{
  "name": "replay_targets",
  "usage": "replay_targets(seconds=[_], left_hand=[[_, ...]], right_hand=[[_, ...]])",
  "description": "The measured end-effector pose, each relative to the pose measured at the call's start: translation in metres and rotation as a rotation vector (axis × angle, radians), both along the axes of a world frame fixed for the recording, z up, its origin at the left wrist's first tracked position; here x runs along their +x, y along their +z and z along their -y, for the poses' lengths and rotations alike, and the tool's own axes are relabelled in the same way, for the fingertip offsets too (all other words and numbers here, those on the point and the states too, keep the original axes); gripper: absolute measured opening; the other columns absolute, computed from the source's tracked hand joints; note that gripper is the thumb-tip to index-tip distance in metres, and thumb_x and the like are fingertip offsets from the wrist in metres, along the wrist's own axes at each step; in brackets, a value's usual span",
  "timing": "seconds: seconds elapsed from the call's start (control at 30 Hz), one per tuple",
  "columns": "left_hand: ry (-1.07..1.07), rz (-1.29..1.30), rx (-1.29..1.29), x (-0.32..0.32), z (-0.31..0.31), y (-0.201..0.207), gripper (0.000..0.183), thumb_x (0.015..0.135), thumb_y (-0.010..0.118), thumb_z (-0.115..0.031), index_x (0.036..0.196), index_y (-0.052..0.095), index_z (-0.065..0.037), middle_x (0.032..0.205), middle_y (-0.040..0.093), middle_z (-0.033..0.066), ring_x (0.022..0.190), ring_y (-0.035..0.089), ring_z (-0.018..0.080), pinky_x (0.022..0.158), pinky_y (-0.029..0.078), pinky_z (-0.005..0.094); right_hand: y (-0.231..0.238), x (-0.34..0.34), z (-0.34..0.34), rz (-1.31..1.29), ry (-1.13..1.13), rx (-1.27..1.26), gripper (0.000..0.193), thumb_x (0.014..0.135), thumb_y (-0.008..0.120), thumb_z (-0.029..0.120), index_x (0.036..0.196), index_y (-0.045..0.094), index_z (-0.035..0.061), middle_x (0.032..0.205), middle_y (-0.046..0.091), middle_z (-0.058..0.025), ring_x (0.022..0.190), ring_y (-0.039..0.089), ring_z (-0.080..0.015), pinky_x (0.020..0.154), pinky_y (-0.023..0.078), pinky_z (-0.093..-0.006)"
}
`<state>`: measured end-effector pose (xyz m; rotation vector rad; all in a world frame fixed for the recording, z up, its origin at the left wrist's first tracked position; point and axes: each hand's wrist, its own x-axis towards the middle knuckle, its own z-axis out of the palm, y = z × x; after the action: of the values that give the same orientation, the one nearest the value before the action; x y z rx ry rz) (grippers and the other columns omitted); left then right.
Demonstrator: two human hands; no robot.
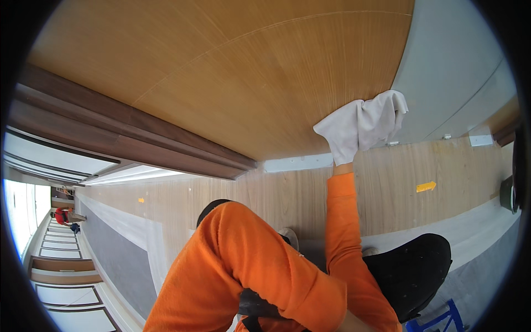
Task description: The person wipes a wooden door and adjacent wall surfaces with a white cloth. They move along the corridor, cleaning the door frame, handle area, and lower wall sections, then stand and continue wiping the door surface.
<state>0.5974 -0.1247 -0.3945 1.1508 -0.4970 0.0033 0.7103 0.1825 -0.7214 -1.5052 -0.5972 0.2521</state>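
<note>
The cloth drapes over the right hand, hiding all but the wrist, and lies at the wood panel's lower right corner, overlapping the grey panel's lower left; whether the fingers beneath are spread or closed, I cannot tell; the left hand (a patch of skin beside the right sleeve) is too hidden to read; a white strip runs along the wood panel's bottom edge, just left of the wrist; a dark frame borders its left edge; a yellow arrow lies on the floor, near the grey panel's bottom edge; a black-clad knee stands close beside the right sleeve.
</note>
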Motion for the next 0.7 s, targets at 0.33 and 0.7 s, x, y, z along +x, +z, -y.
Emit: replay_targets(seconds=[0.33, 0.7], left_hand=[[0.033, -0.104, 0.056, -0.006, -0.039, -0.005, 0.045, 0.109, 0.059, -0.030, 0.149, 0.060, -0.008, 0.153, 0.058, 0.0149, 0.129, 0.062, 0.0315, 0.110, 0.050, 0.0462], [0.087, -0.273, 1.421, -0.032, -0.134, -0.052, 0.045, 0.109, 0.061, -0.033, 0.146, 0.060, -0.006, 0.141, 0.062, 0.0130, 0.125, 0.063, 0.0276, 0.107, 0.050, 0.0439]], right_hand=[[-0.044, -0.007, 0.011, -0.265, -0.176, 0.112, 0.016, 0.102, 0.058, 0.024, 0.096, 0.067, 0.0118, 0.084, 0.058, -0.0022, 0.085, 0.056, -0.0124, 0.076, 0.048, -0.0347], [-0.028, 0.027, 0.068, -1.947, 0.420, 2.296, 0.019, 0.101, 0.059, 0.022, 0.090, 0.070, 0.0123, 0.077, 0.059, -0.0011, 0.079, 0.057, -0.0113, 0.072, 0.048, -0.0337]])
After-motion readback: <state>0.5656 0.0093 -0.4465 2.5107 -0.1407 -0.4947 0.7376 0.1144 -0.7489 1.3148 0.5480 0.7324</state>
